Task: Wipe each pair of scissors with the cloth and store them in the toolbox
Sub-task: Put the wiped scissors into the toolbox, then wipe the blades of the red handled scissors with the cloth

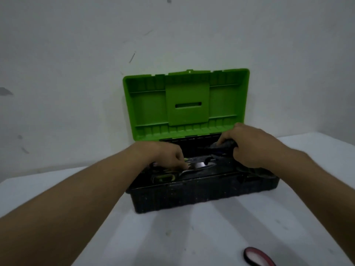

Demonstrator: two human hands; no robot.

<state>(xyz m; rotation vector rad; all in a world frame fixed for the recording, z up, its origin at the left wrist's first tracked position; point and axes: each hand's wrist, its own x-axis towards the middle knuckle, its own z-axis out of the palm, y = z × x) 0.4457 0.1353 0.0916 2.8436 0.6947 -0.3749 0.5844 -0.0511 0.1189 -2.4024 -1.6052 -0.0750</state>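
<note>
Scissors (197, 166) lay inside the open toolbox (192, 196) on the worktop (172, 237), gripped at the handle end by the left hand (169, 156). The right hand (249, 146) clutched a dark cloth (224, 145) over the toolbox's right side.

No text, label, brand or number can be read anywhere, not even on the toolbox (192, 196) or its lid
</note>
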